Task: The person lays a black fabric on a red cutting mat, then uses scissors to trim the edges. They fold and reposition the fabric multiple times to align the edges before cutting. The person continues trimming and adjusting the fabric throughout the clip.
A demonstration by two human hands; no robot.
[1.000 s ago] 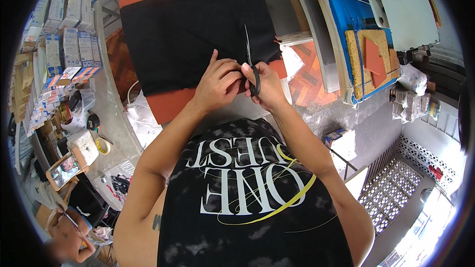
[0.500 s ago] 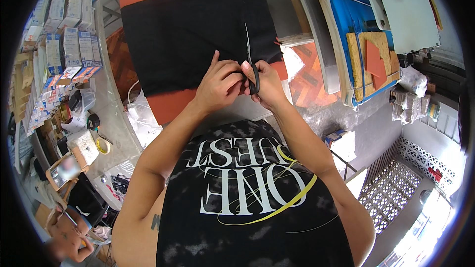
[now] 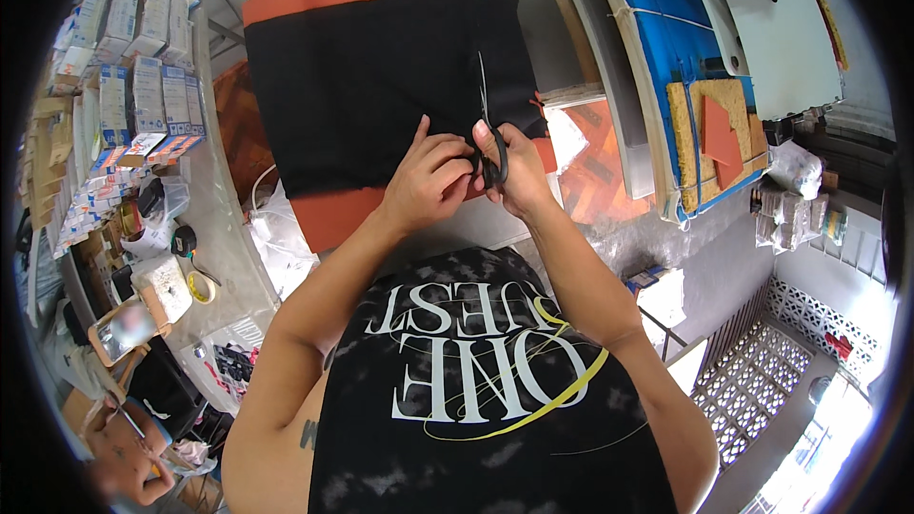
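A black cloth is spread over an orange-red sheet, whose border shows along the far and near sides. My right hand grips black-handled scissors; their narrow blades point away from me over the cloth, near its right part. Close beside it, my left hand has its fingertips pinched at the near edge of the cloth, with the index finger stretched forward. Dark material shows between the left fingertips and the scissor handles. Exactly what is pinched there is partly hidden.
Stacked cardboard boxes fill the left side, above a grey counter with tape and small items. At right stands a bench with a blue covering and a yellowish board. Another person is at the lower left.
The cloth, sheet and both hands sit slightly lower in the view, as the whole scene has shifted. Both hands keep nearly the same grip and place on the cloth.
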